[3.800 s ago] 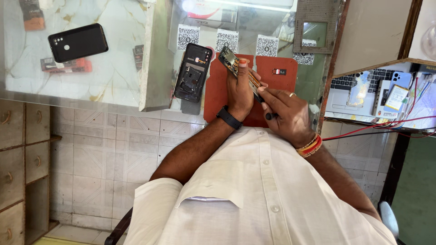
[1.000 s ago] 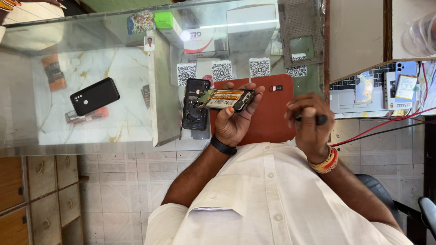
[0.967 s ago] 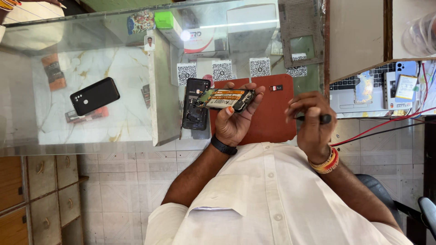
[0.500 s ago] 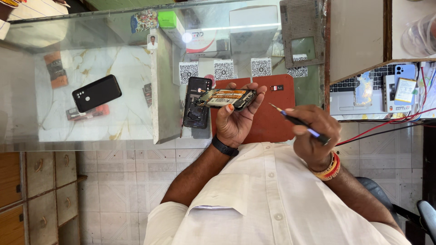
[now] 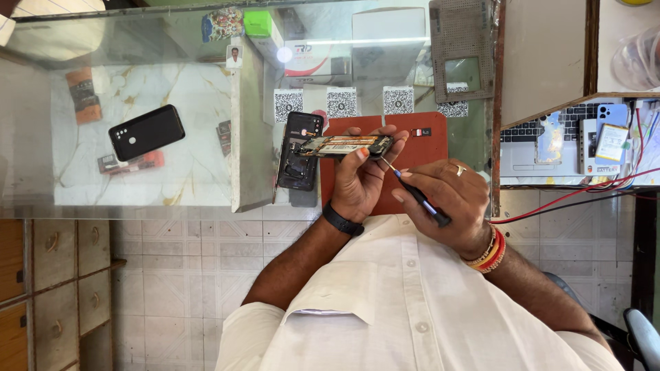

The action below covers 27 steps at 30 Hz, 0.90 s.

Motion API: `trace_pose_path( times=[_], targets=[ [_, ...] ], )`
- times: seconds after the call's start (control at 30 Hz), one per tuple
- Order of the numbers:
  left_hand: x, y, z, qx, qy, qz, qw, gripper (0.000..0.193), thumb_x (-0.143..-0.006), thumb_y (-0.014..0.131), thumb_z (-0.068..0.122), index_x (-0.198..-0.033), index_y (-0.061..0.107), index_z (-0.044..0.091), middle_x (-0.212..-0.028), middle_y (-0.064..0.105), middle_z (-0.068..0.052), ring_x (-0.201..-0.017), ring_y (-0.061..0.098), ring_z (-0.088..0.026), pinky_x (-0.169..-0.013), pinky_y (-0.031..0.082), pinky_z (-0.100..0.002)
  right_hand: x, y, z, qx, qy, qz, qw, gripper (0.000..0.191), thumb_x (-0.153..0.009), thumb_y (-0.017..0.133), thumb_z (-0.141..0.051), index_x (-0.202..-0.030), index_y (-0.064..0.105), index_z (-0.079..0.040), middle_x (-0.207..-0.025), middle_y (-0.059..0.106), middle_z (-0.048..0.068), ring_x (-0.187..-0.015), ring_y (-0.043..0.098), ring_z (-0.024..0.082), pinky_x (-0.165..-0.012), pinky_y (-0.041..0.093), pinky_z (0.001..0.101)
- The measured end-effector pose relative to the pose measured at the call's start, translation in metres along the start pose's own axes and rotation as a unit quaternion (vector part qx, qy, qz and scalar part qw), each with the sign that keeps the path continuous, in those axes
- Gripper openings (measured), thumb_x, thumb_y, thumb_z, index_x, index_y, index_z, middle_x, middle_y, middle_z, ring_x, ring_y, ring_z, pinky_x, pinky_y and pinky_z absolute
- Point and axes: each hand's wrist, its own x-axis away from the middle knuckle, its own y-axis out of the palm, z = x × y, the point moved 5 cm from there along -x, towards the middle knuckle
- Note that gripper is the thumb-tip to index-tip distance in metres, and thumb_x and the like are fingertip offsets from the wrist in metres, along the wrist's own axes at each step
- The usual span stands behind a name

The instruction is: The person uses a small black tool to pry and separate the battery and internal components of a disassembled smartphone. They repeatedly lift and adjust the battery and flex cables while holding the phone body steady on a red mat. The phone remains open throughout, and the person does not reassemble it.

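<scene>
Centre frame, the left hand (image 5: 361,180) grips the opened phone (image 5: 344,145) edge-up over the red mat (image 5: 419,148). The right hand (image 5: 450,199), fingers clenched on the screwdriver (image 5: 416,194), has now swung its tip to the phone's lower edge.

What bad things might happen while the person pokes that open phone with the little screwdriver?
The left hand holds the opened phone up in the air by its edges, above the red mat, so it might slip and fall. The screwdriver in the right hand points its thin tip at the phone's bare insides; a slip may scratch them. Any tiny screw that comes loose may roll off onto the glass counter.
</scene>
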Motion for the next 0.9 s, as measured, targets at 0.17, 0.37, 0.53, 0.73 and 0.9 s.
trace_pose_path(
  times=[0.17,0.37,0.53,0.73,0.9],
  targets=[
    [0.001,-0.004,0.0,-0.042,0.022,0.033,0.998,0.034,-0.102,0.061,0.001,-0.13,0.049,0.014,-0.132,0.061,-0.03,-0.127,0.062,-0.045,-0.115,0.05,-0.052,0.0,0.003,0.003,0.035,0.019,-0.015,0.999,0.027,-0.084,0.088,-0.008,-0.103,0.07,-0.002,-0.094,0.074,0.011,-0.083,0.073,0.024,-0.071,0.056,0.0358],
    [-0.001,0.0,0.001,-0.132,0.079,0.028,0.988,0.047,-0.097,0.062,-0.008,-0.131,0.04,0.015,-0.133,0.059,-0.028,-0.126,0.063,-0.04,-0.114,0.052,-0.052,-0.004,0.005,0.005,0.051,0.047,-0.043,0.997,0.026,-0.084,0.088,-0.009,-0.102,0.071,-0.002,-0.094,0.074,0.011,-0.08,0.072,0.025,-0.072,0.056,0.0376],
    [0.003,0.018,0.01,-0.303,0.156,-0.048,0.939,0.055,-0.095,0.064,-0.013,-0.137,0.036,0.011,-0.142,0.053,-0.022,-0.137,0.057,-0.034,-0.121,0.049,-0.049,-0.004,0.001,0.002,0.043,0.042,-0.05,0.997,0.025,-0.085,0.087,-0.007,-0.103,0.07,-0.001,-0.099,0.074,0.014,-0.088,0.074,0.027,-0.075,0.059,0.0368],
    [0.0,0.031,0.022,-0.344,0.202,-0.095,0.912,0.059,-0.094,0.065,-0.012,-0.141,0.036,0.007,-0.148,0.052,-0.012,-0.145,0.053,-0.023,-0.13,0.045,-0.042,-0.002,0.006,0.006,0.015,-0.027,-0.027,0.999,0.024,-0.085,0.085,-0.001,-0.104,0.07,0.002,-0.101,0.074,0.017,-0.092,0.076,0.027,-0.076,0.062,0.0343],
    [-0.001,0.03,0.022,-0.449,0.174,-0.073,0.873,0.061,-0.089,0.065,-0.012,-0.145,0.043,-0.002,-0.145,0.055,-0.014,-0.142,0.055,-0.026,-0.124,0.047,-0.042,0.006,0.009,0.017,-0.021,-0.002,-0.037,0.999,0.024,-0.086,0.084,0.001,-0.104,0.067,0.003,-0.105,0.074,0.019,-0.096,0.076,0.029,-0.077,0.062,0.0342]
  ],
)
